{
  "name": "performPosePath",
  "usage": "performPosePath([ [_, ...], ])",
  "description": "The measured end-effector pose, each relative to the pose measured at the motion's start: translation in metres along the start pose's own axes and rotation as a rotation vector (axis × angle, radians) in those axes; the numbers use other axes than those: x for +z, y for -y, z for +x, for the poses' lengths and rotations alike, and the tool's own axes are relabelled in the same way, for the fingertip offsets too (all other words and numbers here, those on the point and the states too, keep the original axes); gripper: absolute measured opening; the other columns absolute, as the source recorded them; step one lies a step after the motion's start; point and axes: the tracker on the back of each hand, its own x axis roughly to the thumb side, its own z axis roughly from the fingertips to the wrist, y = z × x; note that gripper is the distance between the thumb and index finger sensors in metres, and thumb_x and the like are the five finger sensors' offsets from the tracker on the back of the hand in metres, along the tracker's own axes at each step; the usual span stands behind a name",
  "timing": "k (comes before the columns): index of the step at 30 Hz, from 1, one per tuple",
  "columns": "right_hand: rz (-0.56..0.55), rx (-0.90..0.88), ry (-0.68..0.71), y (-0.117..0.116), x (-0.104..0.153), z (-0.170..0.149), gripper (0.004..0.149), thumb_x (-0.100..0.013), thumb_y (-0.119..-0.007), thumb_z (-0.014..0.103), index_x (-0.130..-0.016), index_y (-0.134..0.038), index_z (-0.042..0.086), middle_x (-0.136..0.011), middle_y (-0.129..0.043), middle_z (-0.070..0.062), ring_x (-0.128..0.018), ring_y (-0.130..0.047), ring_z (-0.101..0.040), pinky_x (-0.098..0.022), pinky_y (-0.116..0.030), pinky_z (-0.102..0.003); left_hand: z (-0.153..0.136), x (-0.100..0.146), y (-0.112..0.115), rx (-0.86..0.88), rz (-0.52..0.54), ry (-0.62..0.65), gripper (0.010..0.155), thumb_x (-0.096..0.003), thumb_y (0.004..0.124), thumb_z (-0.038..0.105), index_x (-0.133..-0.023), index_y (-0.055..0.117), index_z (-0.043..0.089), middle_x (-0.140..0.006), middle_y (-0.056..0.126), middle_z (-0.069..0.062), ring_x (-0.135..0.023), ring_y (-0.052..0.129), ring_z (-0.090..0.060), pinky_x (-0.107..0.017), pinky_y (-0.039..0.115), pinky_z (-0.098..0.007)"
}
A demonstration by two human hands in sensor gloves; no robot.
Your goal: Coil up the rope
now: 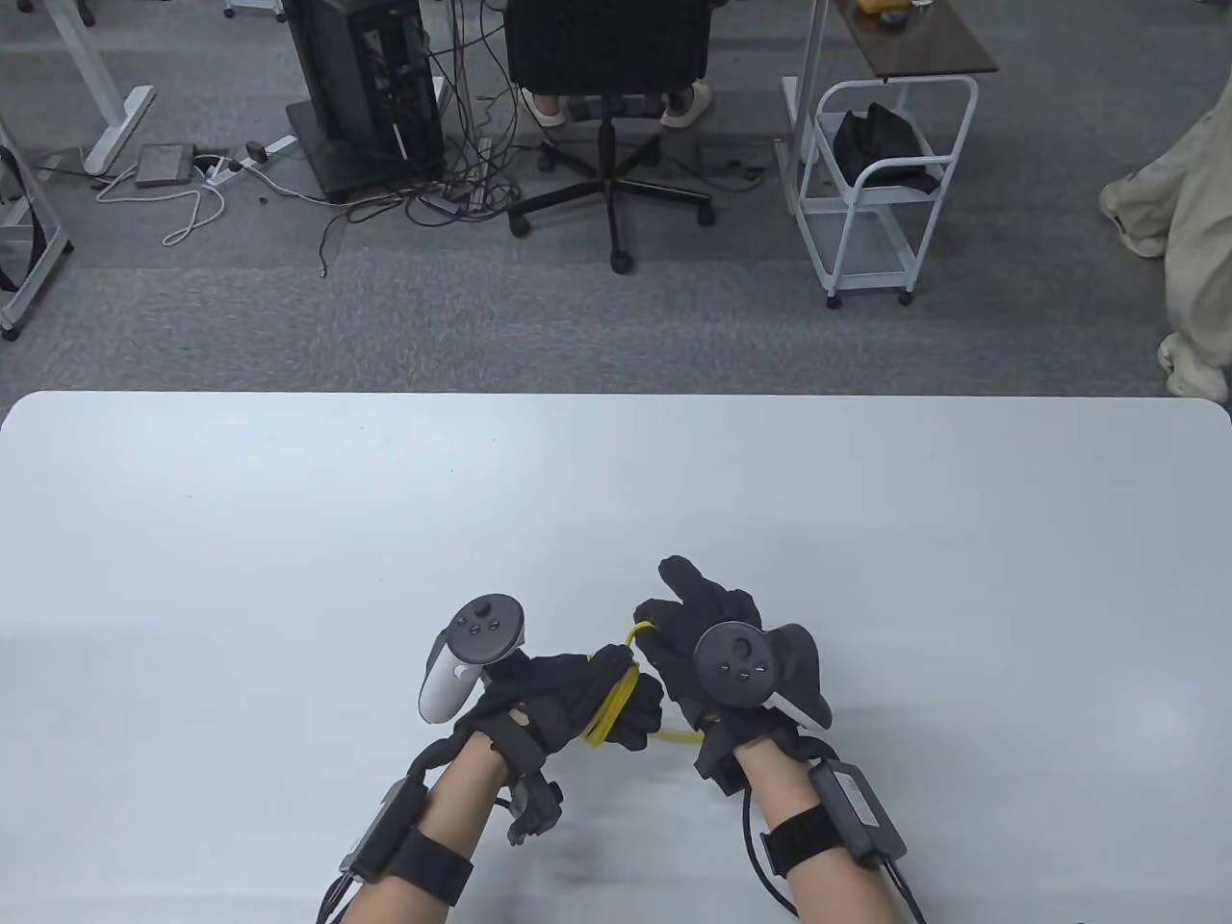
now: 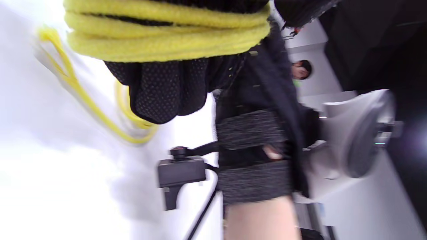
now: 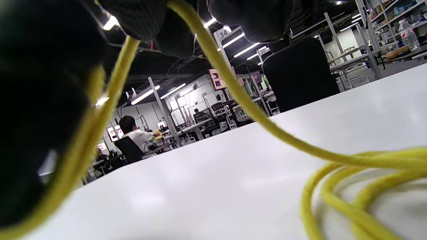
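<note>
A yellow rope [image 1: 612, 706] is wound in several turns around my left hand [image 1: 587, 698], near the front middle of the white table [image 1: 289, 539]. The turns show close up in the left wrist view [image 2: 160, 33], with loose loops [image 2: 96, 106] trailing down to the table. My right hand [image 1: 693, 626] is just right of the left hand and pinches a strand of the rope [image 1: 639, 631] between its fingers [image 3: 143, 16]. In the right wrist view the strand [image 3: 233, 86] runs from the fingers down to slack loops [image 3: 360, 186] lying on the table.
Beyond the table's far edge stand an office chair [image 1: 606, 87], a computer tower [image 1: 361, 87] with cables on the floor, and a white cart [image 1: 881, 183]. A person's legs [image 1: 1184, 221] show at the far right.
</note>
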Motion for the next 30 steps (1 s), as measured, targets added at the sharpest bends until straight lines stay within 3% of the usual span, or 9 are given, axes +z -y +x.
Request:
performPosePath([
  [5,-0.033,-0.078,0.041,-0.001,0.000,0.011,0.041,-0.058,-0.070,0.038,-0.093,-0.071,0.016,-0.115,-0.044,-0.022,-0.095,-0.064,-0.051,-0.066,-0.045,-0.077,-0.002,0.004,-0.005,0.001,0.121,-0.014,0.065,-0.0621,0.046,0.051,-0.098,0.083,0.012,-0.093,0.095,-0.022,-0.074,0.101,-0.036,-0.059,0.077,-0.041],
  [14,-0.012,-0.103,0.119,-0.008,0.002,0.035,0.043,-0.059,-0.067,0.037,-0.095,-0.068,0.013,-0.116,-0.042,-0.023,-0.095,-0.063,-0.051,-0.065,-0.045,-0.077,-0.010,0.011,-0.016,0.141,0.222,0.026,0.069,-0.0619,0.041,0.052,-0.109,0.069,0.009,-0.106,0.079,-0.026,-0.088,0.088,-0.041,-0.068,0.067,-0.044],
  [26,0.064,0.044,0.187,-0.028,0.007,0.054,0.041,-0.059,-0.067,0.037,-0.095,-0.070,0.017,-0.116,-0.039,-0.023,-0.096,-0.060,-0.052,-0.066,-0.044,-0.077,-0.013,0.025,-0.034,0.304,0.419,0.196,0.068,-0.0613,0.039,0.054,-0.115,0.056,0.017,-0.118,0.063,-0.019,-0.103,0.074,-0.036,-0.078,0.057,-0.041],
  [30,0.108,0.110,0.183,-0.036,0.007,0.056,0.041,-0.060,-0.067,0.038,-0.095,-0.071,0.019,-0.118,-0.031,-0.020,-0.097,-0.058,-0.053,-0.066,-0.043,-0.077,-0.010,0.028,-0.036,0.361,0.440,0.279,0.067,-0.0607,0.039,0.055,-0.115,0.055,0.019,-0.120,0.060,-0.016,-0.106,0.070,-0.035,-0.080,0.055,-0.040],
])
